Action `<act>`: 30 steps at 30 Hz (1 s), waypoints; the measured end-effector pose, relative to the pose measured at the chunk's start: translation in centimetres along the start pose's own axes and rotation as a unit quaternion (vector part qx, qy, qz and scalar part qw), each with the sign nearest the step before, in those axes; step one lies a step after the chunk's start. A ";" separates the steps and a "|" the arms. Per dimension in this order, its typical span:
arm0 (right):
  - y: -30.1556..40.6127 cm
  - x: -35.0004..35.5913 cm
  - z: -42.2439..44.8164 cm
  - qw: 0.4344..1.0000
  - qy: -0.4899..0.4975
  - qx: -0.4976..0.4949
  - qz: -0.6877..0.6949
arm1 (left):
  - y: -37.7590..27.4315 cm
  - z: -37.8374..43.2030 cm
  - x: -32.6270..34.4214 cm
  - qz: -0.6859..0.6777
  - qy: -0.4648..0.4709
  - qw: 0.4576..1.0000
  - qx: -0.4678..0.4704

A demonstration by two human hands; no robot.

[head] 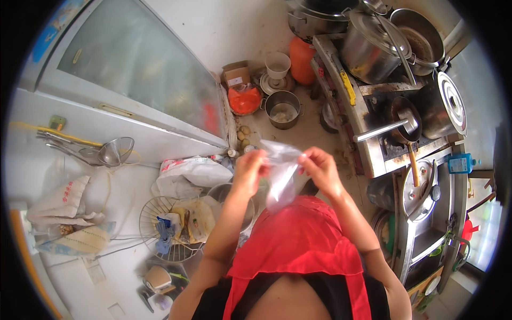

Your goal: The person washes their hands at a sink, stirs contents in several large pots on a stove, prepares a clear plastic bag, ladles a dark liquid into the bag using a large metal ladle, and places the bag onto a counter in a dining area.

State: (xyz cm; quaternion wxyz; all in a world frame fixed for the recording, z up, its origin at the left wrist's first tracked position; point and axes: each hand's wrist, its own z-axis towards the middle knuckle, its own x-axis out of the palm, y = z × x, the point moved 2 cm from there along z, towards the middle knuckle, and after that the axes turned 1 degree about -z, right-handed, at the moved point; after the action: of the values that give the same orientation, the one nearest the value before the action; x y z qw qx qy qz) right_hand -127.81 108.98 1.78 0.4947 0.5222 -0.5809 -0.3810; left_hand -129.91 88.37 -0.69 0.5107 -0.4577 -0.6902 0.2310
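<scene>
A clear plastic bag (pixel 280 182) hangs in front of my red apron (pixel 298 240), held up by its top edge. My left hand (pixel 250 170) pinches its left corner between thumb and fingers. The right corner is gripped the same way by my right hand (pixel 321 168). Between the two hands the film is stretched, and its lower part dangles loosely. I make out nothing inside the bag, though glare blurs it. Beyond my hands, a steel pot (pixel 283 110) with some contents stands on the floor.
On the right, a stove (pixel 374 160) carries large pots and a small pan (pixel 404 120) with a ladle, its handle jutting out. A sink (pixel 430 236) lies nearer. Left are a glass-door fridge (pixel 136 60), a wire basket (pixel 146 224) and white sacks (pixel 192 174). Potatoes (pixel 243 134) lie on the floor.
</scene>
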 end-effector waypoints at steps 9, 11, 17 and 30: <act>-2.7 -3.6 0.6 0.991 -0.104 -0.021 0.079 | -4.4 -2.4 -13.4 -0.275 -0.187 0.942 0.046; -3.5 -3.5 0.8 0.977 -0.125 0.006 0.170 | -5.0 -3.8 -15.0 -0.284 -0.219 0.931 0.063; -2.8 -2.6 1.1 0.979 -0.130 0.000 0.157 | -8.1 -7.3 -15.6 -0.088 -0.387 0.896 0.198; 0.8 6.3 -0.9 0.934 0.042 -0.157 -0.318 | -2.1 -4.0 -1.5 0.378 0.061 0.880 0.279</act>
State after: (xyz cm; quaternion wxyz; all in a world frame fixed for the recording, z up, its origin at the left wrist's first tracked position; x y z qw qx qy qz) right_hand -126.89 103.02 3.82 0.4476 0.6108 -0.2957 -0.5824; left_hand -126.96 85.46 1.78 0.5324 -0.5356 -0.3385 0.5613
